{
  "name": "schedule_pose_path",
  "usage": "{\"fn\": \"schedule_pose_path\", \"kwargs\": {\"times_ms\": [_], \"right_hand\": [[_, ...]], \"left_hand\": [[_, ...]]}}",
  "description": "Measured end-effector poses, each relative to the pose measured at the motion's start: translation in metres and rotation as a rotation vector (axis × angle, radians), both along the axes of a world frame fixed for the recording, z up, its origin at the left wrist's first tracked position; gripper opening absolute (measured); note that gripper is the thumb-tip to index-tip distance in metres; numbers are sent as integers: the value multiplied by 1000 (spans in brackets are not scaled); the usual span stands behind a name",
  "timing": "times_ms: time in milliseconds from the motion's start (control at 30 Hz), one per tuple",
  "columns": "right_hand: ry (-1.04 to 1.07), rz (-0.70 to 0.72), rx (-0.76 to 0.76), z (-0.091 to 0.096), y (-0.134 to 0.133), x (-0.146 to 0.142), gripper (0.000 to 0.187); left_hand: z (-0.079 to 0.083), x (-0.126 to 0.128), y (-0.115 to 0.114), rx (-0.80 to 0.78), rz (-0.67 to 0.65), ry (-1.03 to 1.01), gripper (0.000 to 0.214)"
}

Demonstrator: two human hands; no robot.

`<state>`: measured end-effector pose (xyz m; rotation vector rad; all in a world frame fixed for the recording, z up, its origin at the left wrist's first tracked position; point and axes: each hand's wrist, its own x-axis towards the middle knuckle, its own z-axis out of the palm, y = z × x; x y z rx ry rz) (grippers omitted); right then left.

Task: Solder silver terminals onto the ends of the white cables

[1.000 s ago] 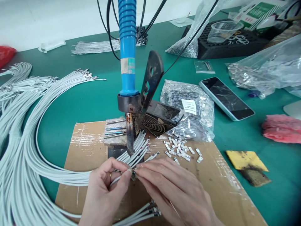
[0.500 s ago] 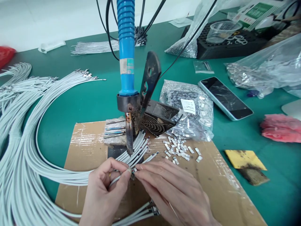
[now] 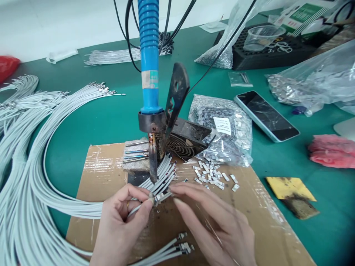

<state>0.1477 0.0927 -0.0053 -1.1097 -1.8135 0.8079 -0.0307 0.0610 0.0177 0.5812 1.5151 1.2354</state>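
My left hand (image 3: pixel 126 216) pinches a white cable (image 3: pixel 135 211) close to its end, between thumb and forefinger. Small metal pieces show at the cable's end (image 3: pixel 159 198), just beyond those fingertips. To its right, my right hand (image 3: pixel 213 218) has thumb and forefinger parted, the forefinger tip near the cable end. A thin solder wire (image 3: pixel 216 236) runs through the hollow of this hand, though its grip point is hidden. Above the left fingertips, the soldering iron (image 3: pixel 149 85) is mounted upright, tip down. A row of cable ends (image 3: pixel 163 177) lies beneath that tip.
Thick bundles of white cables (image 3: pixel 36 177) fill the left side. Loose metal tabs (image 3: pixel 213 173) lie on the cardboard (image 3: pixel 249 221), with more finished-looking cable ends (image 3: pixel 180 249) in front. Nearby are a plastic bag (image 3: pixel 219 125), phone (image 3: pixel 267 115) and scorched yellow sponge (image 3: pixel 291 188).
My right hand has drawn back slightly to the right, its thumb and forefinger parting. The solder wire has moved back with it. My left hand stays almost still on the cable.
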Motion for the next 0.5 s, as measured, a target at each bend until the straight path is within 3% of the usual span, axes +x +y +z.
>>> {"fn": "schedule_pose_path", "kwargs": {"times_ms": [133, 233, 367, 500], "right_hand": [[42, -65, -219, 2, -9, -3, 31], [49, -158, -318, 6, -16, -11, 25], [-3, -197, -333, 12, -19, -16, 25], [57, -65, -283, 12, -13, -13, 27]], "left_hand": [[2, 0, 2, -14, 32, 11, 18], [4, 0, 3, -10, 19, 23, 18], [4, -1, 4, -24, 21, 22, 19], [2, -4, 3, -22, 5, 22, 19]]}}
